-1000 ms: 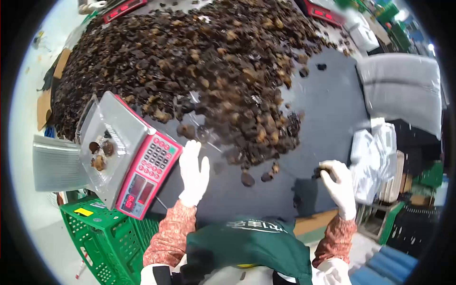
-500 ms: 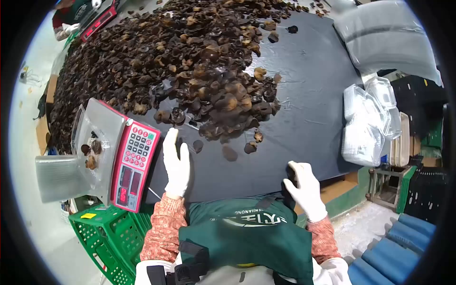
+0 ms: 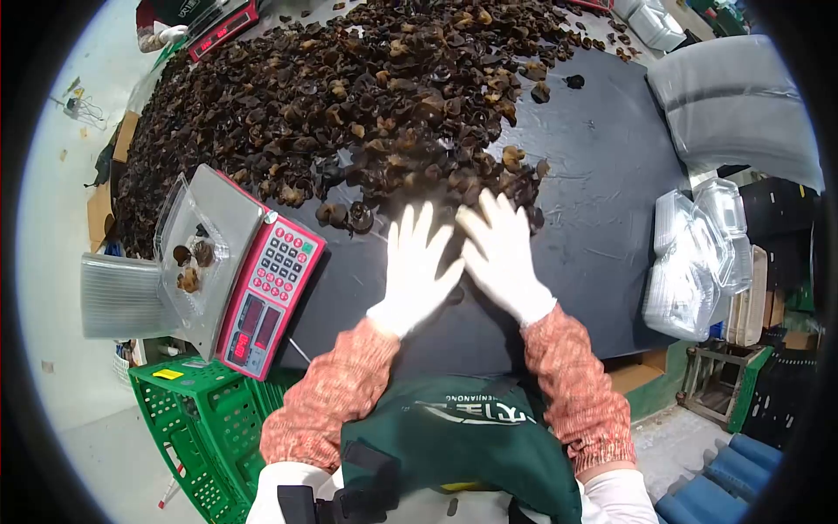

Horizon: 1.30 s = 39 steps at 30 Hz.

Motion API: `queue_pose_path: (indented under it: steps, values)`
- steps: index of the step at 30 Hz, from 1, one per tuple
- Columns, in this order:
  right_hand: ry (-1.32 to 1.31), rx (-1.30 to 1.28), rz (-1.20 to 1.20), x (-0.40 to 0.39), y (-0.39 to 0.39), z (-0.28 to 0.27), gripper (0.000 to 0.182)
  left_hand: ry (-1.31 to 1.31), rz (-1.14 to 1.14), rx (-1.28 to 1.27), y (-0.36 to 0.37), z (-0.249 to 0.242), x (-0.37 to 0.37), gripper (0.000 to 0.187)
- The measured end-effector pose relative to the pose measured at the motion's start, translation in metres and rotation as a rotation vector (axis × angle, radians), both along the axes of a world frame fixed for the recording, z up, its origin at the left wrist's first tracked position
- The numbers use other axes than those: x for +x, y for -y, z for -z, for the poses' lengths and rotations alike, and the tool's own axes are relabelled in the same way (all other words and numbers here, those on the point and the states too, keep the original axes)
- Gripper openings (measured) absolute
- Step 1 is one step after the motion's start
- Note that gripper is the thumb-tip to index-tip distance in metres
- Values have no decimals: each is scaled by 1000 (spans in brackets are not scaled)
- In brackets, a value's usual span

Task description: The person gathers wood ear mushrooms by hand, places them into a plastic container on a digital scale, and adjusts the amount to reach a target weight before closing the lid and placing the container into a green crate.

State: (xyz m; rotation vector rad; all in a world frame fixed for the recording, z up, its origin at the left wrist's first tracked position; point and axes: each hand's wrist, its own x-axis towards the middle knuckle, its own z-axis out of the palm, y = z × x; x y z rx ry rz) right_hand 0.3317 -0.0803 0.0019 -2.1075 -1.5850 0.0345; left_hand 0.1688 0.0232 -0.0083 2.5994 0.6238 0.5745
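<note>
A large heap of dark brown, ear-shaped pieces point(image 3: 349, 96) covers much of the dark table point(image 3: 594, 157). My left hand point(image 3: 416, 266), in a white glove, lies palm down with fingers spread, its fingertips at the heap's near edge. Beside it, my right hand point(image 3: 504, 258), also gloved, is spread in the same way, fingertips against the pieces. The thumbs are close together. Neither hand is closed on anything. On the left, a red scale point(image 3: 275, 271) bears a clear tray point(image 3: 205, 249) with a few pieces in it.
Stacked clear lids point(image 3: 127, 297) stand left of the scale, above a green crate point(image 3: 205, 419). Clear containers point(image 3: 685, 279) lie at the table's right edge, below a wrapped stack point(image 3: 733, 100). Another person's gloved hand point(image 3: 163, 37) is near a second scale point(image 3: 223, 31) at the upper left.
Both hands have moved forward and inward to the heap's near edge, with fingers now spread. Loose pieces near the edge are no longer visible there. The view has shifted slightly.
</note>
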Motion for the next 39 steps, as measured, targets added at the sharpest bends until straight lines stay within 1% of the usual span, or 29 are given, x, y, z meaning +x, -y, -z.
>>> queue_pose_path:
  steps: [1,2,3,4,7,9,12,14,15,16,17,20,24,28,29,32,35,38,39]
  values:
    - [11,42,-55,-13,13,1,47,16,43,-29,4,-8,-10,52]
    - [-71,42,-86,-25,29,-4,45,-20,82,-38,11,-19,-25,52]
    - [-89,21,-110,-34,45,-1,47,-44,115,-61,18,-22,-42,50]
    - [-33,12,-119,-44,59,-8,46,-76,145,-91,27,-22,-59,48]
    - [-15,-32,-184,-62,97,-11,46,-99,113,-122,49,-23,-94,46]
    - [-37,-52,-231,-64,119,-12,47,5,64,-192,55,-16,-109,45]
    - [0,4,-139,-57,138,-3,47,151,-62,-229,53,-11,-118,48]
    - [27,58,-56,-50,146,-1,46,163,-102,-219,49,-14,-122,46]
    - [-4,37,-6,-48,150,-4,47,173,-128,-230,49,-16,-124,45]
    - [-34,18,45,-45,152,-7,47,171,-145,-221,48,-16,-125,44]
    - [-56,51,72,-42,154,-3,50,190,-161,-220,47,-15,-125,44]
    - [-105,84,195,-39,153,-2,49,205,-203,-212,44,-13,-125,44]
    - [-204,103,276,-37,150,-2,50,156,-229,-189,40,-13,-128,46]
    - [-228,110,295,-36,141,-5,50,139,-315,-280,37,-12,-131,48]
    - [-233,111,294,-36,139,-6,50,161,-334,-295,35,-13,-130,51]
    - [-234,111,284,-37,130,-8,49,217,-399,-394,32,-7,-131,51]
    - [-240,109,286,-39,118,-7,49,213,-455,-440,30,-3,-131,52]
    - [-193,88,272,-40,106,-6,50,226,-440,-485,31,-5,-121,54]
    - [-158,95,253,-41,102,-5,50,208,-418,-463,32,-8,-115,52]
